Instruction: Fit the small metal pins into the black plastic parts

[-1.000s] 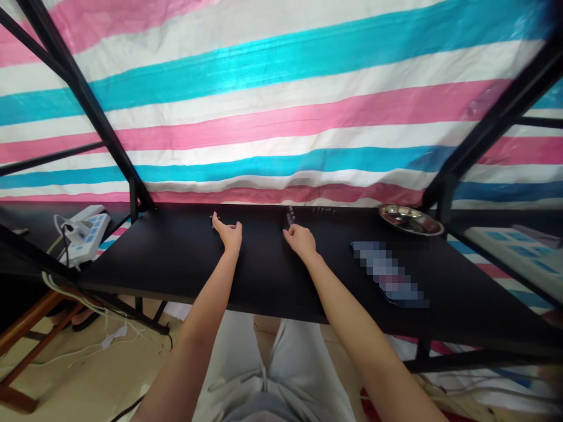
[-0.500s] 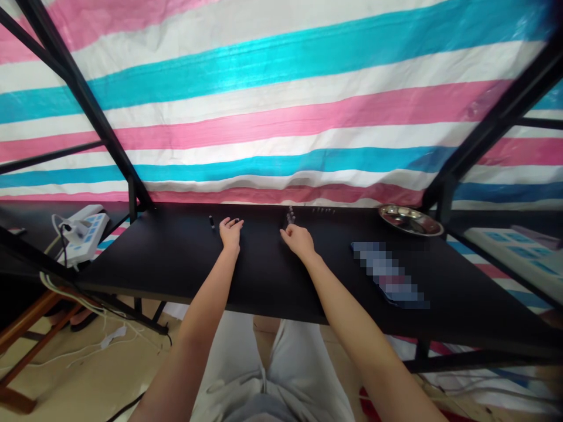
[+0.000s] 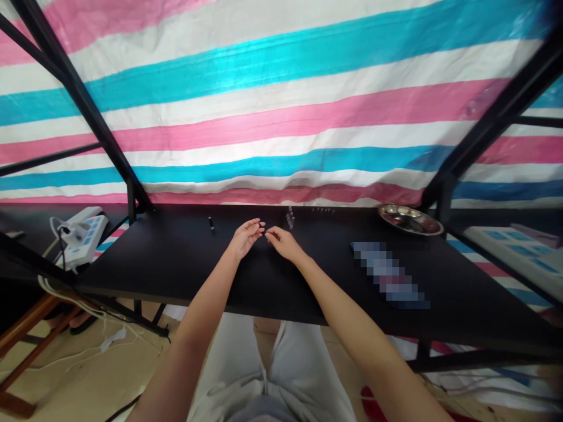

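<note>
My left hand [image 3: 247,238] is over the middle of the black table, its thumb and fingers curled together. A small dark piece seems to be between its fingertips, hard to tell from the black tabletop. Just to its right, my right hand [image 3: 284,242] is closed in a pinch, its fingertips almost meeting those of the left. Whatever the right pinch holds is too small to make out. Beyond the right hand lies a cluster of small clear-grey pieces [image 3: 290,218]. To the left of my hands stands a small black cylinder with a pale end [image 3: 211,223].
Several tiny pieces [image 3: 323,210] lie in a row at the table's [image 3: 176,264] back edge. A shiny metal plate [image 3: 433,227] is at the back right, with a blurred blue packet [image 3: 389,275] before it. Power strips [image 3: 90,240] and black frame posts [image 3: 112,149] flank the table.
My left hand has moved right and turned its palm inward. My right hand has moved left, away from the clear-grey cluster, so both hands' fingertips are now close together.
</note>
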A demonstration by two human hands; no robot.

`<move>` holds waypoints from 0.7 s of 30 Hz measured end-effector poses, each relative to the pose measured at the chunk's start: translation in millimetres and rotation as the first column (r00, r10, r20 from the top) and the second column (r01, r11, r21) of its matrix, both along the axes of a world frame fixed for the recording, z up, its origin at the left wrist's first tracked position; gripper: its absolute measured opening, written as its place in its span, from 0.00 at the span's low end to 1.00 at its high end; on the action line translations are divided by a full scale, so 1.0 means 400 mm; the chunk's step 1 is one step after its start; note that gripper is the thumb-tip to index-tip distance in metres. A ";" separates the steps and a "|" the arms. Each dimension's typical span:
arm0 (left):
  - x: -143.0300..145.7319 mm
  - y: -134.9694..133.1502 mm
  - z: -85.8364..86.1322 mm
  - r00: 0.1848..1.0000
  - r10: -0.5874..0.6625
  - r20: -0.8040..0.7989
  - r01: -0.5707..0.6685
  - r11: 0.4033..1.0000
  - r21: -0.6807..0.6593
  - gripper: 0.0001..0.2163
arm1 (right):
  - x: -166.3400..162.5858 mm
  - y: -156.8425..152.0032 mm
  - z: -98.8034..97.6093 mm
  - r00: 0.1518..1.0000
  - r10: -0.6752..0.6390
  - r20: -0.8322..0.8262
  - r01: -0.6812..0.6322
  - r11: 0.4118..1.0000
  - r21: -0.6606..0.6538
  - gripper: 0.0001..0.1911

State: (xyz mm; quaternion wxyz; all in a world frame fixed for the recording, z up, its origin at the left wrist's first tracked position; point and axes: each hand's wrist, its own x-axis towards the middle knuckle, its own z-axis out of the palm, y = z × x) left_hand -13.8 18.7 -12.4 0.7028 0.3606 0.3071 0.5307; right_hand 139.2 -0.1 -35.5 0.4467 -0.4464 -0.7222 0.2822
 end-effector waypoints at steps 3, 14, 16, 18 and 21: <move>0.001 -0.001 -0.003 0.999 -0.024 -0.032 0.024 1.000 0.012 0.10 | -0.001 0.000 0.001 0.998 0.015 -0.066 -0.019 0.998 -0.060 0.13; 0.009 -0.014 0.008 0.985 -0.025 -0.170 0.036 0.997 0.062 0.13 | -0.010 -0.007 0.007 0.996 0.014 -0.093 -0.026 0.991 -0.134 0.14; 0.013 -0.016 0.007 0.976 -0.021 -0.218 0.036 0.997 0.065 0.13 | -0.005 -0.004 0.002 0.997 -0.015 -0.075 0.007 0.994 -0.107 0.13; 0.016 -0.015 0.002 0.971 0.015 -0.238 0.004 0.997 0.080 0.13 | -0.001 -0.003 0.000 0.998 -0.038 -0.043 0.035 0.996 -0.082 0.13; 0.021 -0.010 -0.010 0.966 0.076 -0.245 -0.051 0.993 0.106 0.15 | 0.002 -0.004 0.002 0.998 -0.057 0.008 0.057 0.997 -0.056 0.12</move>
